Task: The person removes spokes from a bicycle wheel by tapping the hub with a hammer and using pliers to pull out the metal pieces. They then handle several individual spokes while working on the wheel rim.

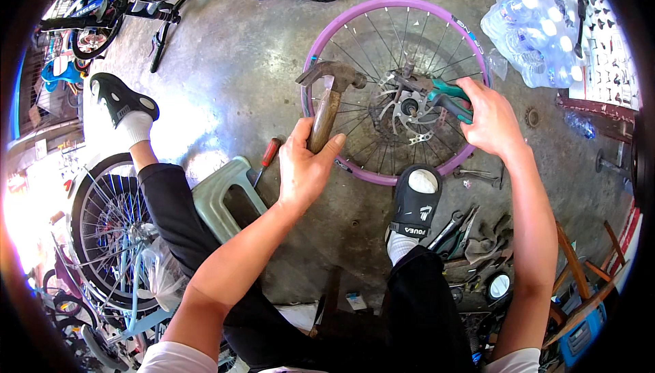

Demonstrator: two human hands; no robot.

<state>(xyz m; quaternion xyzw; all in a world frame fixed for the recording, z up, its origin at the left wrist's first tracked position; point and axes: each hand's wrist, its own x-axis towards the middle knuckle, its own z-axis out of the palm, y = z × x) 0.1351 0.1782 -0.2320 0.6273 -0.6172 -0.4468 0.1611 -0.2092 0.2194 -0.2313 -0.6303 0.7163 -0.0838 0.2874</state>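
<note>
OK, I've got the purple wheel flat on the floor as my reference. Claw hammer is up over the wheel's left edge, head toward the wheel's centre; left hand is wrapped round its wooden handle, fingers curled, thumb along the wood. Pliers are over the wheel's right half, nose near the hub; right hand has fingers bent round the green-and-dark handles. Nose looks to be at a stubby metal piece just above the hub, but I can't tell whether it's pinching it. Handling, my read: hammer is head-heavy and rigid, handle worn smooth so probably a bit slick; I'd hold low on the wood for swing, nearer the head for control. Pliers should be stiff, moderately heavy, grippy on the sleeves; I'd squeeze well back on the handles, clear of the pivot. Wheel I'd guess is light for its size, rim stiff; take it by the rim, never by the brake disc at its centre, which is thin and likely to bend, nor by the spokes, which would flex.
</note>
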